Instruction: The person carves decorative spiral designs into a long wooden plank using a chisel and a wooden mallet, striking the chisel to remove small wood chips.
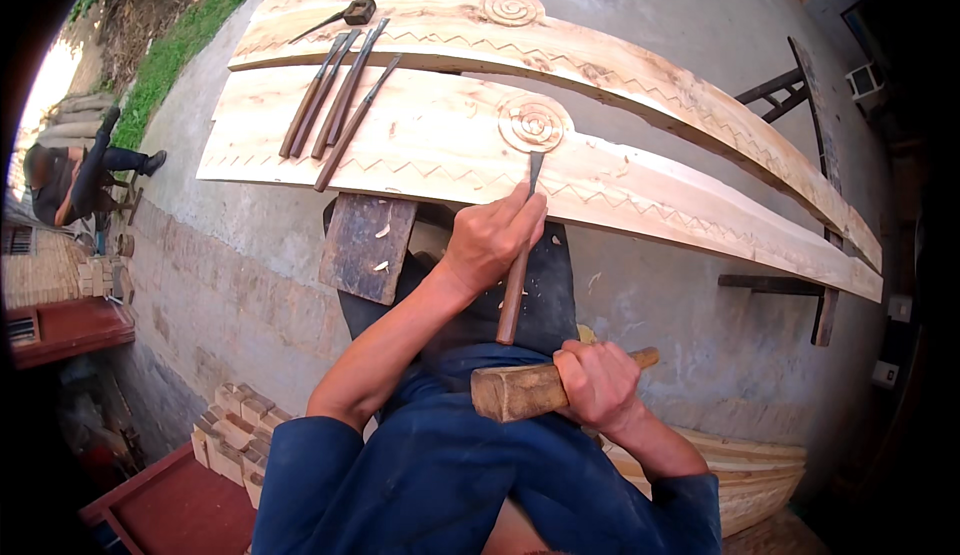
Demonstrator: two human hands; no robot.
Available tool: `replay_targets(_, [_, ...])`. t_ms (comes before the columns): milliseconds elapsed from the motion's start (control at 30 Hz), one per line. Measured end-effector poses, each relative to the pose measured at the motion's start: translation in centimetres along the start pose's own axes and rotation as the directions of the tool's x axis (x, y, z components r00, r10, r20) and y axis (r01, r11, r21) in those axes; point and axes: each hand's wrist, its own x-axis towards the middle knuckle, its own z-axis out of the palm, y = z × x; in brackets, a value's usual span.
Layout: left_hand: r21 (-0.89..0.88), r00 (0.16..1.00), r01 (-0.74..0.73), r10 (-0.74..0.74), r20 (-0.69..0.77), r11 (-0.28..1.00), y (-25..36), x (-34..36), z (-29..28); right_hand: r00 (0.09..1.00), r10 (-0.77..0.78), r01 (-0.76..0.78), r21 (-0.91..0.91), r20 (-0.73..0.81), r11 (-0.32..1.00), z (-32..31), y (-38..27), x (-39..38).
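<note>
Left hand (pixel 490 240), centre frame: fingers closed round the upper part of a chisel (pixel 513 300), no slack seen, blade down at the lower edge of a carved spiral (pixel 533 122) on the near board (pixel 430 120), which runs from upper left to right of frame. Right hand (pixel 600 385), lower centre: fingers wrapped round the handle of a wooden mallet (pixel 518 393), head well apart from the chisel's butt end. Four loose chisels (pixel 344 105) lie on the near board, upper left; far board (pixel 620 65) behind it. Risks: an off-centre mallet blow could skid the blade across the spiral or land on the left hand; too steep or hard a cut could split out the thin spiral ridges, especially against the grain. No clamp visible, so the near board might shift under a strike; vibration could walk the loose chisels off its near edge. Exact blade depth: cannot tell.
</note>
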Motion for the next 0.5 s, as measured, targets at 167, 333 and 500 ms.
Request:
replay_targets(167, [0.047,1.0,-0.007,0.006,0.015,0.999,0.2,-0.1,0.5,0.984,-0.175,0.17,-0.102,-0.041,0.98,0.0,0.3,0.3])
replay_targets(333, [0.052,0.999,-0.02,0.019,0.027,0.998,0.1,-0.3,0.7,0.995,-0.081,0.089,-0.182,0.053,0.979,0.2,1.0,0.1])
replay_targets(500, [0.093,0.999,-0.036,0.036,0.003,0.995,0.4,-0.3,1.0,0.967,-0.228,0.211,-0.14,-0.116,0.967,1.2,1.3,-0.3])
